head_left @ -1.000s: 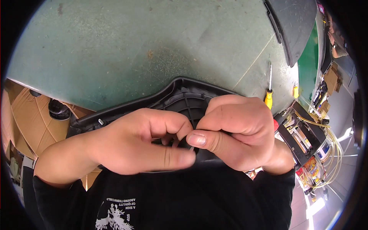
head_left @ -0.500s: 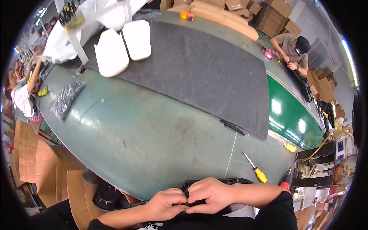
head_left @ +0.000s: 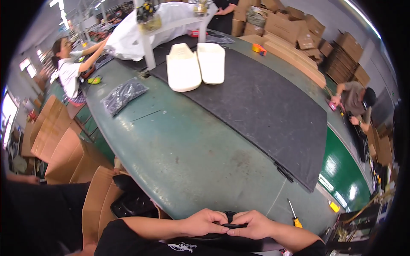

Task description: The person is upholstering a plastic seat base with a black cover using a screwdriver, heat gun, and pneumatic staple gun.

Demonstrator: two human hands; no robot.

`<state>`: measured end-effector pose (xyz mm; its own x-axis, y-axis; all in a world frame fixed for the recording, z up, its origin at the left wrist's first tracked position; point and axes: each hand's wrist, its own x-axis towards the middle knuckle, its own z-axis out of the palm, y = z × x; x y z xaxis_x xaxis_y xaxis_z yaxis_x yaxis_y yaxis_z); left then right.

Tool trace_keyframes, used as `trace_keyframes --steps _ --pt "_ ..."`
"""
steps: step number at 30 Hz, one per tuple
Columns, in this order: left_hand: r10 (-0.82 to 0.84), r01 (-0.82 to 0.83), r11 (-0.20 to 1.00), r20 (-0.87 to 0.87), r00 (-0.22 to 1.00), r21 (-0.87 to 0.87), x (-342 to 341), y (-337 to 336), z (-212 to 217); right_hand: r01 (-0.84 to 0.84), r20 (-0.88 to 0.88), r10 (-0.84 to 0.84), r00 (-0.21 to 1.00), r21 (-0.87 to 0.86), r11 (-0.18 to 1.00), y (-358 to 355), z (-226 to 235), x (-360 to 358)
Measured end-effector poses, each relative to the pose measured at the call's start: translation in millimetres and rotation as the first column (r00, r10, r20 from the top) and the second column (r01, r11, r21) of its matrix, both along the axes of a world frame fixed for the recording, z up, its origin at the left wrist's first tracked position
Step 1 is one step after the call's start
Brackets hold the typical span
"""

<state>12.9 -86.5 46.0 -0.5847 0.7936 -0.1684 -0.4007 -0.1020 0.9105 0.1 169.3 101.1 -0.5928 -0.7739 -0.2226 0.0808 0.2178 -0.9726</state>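
Close in front of my body at the table's near edge, my left hand [head_left: 208,222] and my right hand [head_left: 253,225] meet with fingers bent. Both grip a dark black piece [head_left: 232,225] between thumbs and fingers; it looks like molded plastic, though its kind is mostly hidden by my hands. A yellow-handled screwdriver [head_left: 297,222] lies on the table beyond my right hand. Farther right is a second yellow-handled tool [head_left: 334,206].
A dark mat [head_left: 273,115] with two cream molded pieces [head_left: 183,70] covers part of the green table [head_left: 171,149]. A bagged bundle [head_left: 124,96] lies left. An open carton [head_left: 100,205] holding black parts stands lower left, beside a dark-clothed person. Others work at far left and right.
My view has swung left, so the table sits lower and farther right in the picture. My hands stay together at the black piece, fingers resettled. A dark-clothed person now shows at lower left.
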Motion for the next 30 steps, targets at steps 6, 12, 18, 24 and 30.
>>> trace_keyframes --steps 6,12,18,24,30 --pt "0.050 -0.058 0.996 0.109 0.993 0.063 0 7 -6 0.137 -0.089 -0.147 0.985 -0.107 0.985 -2 -4 3" --pt "0.123 -0.126 0.992 0.184 0.975 0.001 -6 8 3 0.208 -0.293 -0.198 0.935 0.004 0.978 -11 -2 -8" --pt "0.186 -0.197 0.980 0.503 0.844 -0.032 -2 6 -3 0.380 0.130 -0.396 0.909 0.133 0.916 -8 -6 -1" --pt "0.129 -0.155 0.988 0.619 0.775 -0.012 -10 7 -2 0.380 0.273 -0.464 0.843 0.308 0.872 -15 6 -7" --pt "0.086 -0.084 0.996 0.684 0.724 -0.036 -12 10 -7 0.271 0.341 -0.457 0.822 0.472 0.839 -15 7 -14"
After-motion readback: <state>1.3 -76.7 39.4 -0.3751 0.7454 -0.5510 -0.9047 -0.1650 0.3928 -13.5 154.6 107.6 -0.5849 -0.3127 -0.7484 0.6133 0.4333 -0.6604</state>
